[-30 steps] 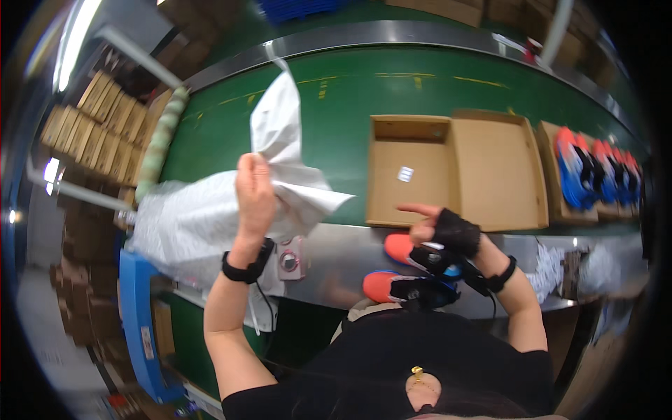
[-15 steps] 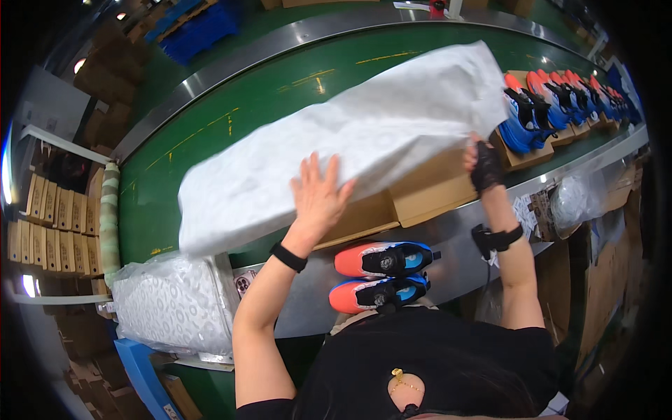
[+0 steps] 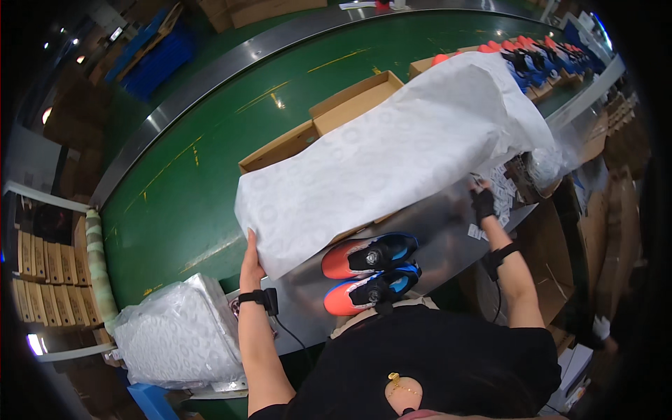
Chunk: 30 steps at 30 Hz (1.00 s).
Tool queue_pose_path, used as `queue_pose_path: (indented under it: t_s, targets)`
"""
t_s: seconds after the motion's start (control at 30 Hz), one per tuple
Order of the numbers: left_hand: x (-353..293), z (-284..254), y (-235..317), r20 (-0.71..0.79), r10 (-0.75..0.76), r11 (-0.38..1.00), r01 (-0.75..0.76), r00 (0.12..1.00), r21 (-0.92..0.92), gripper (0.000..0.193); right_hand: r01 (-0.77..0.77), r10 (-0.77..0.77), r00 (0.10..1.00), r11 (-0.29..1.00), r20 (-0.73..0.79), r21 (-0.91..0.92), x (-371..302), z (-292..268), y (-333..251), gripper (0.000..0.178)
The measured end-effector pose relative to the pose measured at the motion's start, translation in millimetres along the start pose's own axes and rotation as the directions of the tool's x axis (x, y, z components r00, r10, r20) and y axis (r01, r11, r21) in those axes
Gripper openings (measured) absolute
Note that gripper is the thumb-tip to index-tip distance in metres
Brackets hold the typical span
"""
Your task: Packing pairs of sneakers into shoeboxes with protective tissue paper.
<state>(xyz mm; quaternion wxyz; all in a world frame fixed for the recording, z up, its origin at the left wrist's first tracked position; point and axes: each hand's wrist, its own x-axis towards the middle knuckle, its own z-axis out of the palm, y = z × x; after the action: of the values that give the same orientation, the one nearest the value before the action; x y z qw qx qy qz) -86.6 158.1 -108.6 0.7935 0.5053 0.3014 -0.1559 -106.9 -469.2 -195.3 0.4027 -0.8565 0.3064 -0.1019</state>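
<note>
A large sheet of white patterned tissue paper (image 3: pixel 378 154) drapes over an open brown cardboard shoebox (image 3: pixel 360 98), hiding much of it. My left hand (image 3: pixel 252 264) grips the sheet's near left edge, thumb on top and the other fingers mostly hidden. Beyond the sheet's near right edge, my right hand (image 3: pixel 481 201), in a black fingerless glove, is at a heap of small white packets (image 3: pixel 502 192). Its fingers are bent together; whatever they hold is too small to make out. A pair of orange, black and blue shoes (image 3: pixel 371 269) lies side by side on the metal ledge in front of me.
A plastic-wrapped stack of patterned paper (image 3: pixel 175 332) lies at the left. Several shoes (image 3: pixel 539 59) sit on boxes along the green conveyor belt (image 3: pixel 203 224) at the far right. Stacked boxes (image 3: pixel 52 262) fill a left shelf. A crumpled clear plastic bag (image 3: pixel 549 164) lies beyond the packets.
The tissue paper has come down over the box and shifted right. My left hand moved from its surface to its left edge. My right hand let go of it and moved nearer, to the packets.
</note>
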Motion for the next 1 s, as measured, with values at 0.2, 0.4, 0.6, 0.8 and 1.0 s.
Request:
queue_pose_path:
  t_s: [0.2,0.4,0.6,0.8,1.0]
  targets:
    - [-13,12,-7,-0.019,0.222,0.966,-0.217,0.975,0.142,0.049,0.818,-0.755,0.575,0.527,0.314,-0.230,-146,-14,-164,0.034]
    - [5,3,-12,-0.190,0.612,0.552,-0.243,0.768,0.797,0.054,1.000,-0.872,0.013,0.010,0.490,-0.009,-265,18,-163,0.005]
    - [-5,-41,19,-0.126,0.807,0.275,-0.178,0.577,0.945,0.049,0.947,-0.529,0.114,0.313,0.841,0.068,-252,19,-286,0.026]
    - [-48,-52,78,-0.001,0.869,0.171,-0.297,0.495,0.940,0.040,0.316,-0.406,0.643,0.913,0.650,0.258,-193,129,-344,0.044]
    - [-70,24,94,0.241,0.674,0.436,-0.639,0.699,0.634,0.033,0.586,-0.487,0.419,0.790,0.766,0.182,-228,233,-350,0.042]
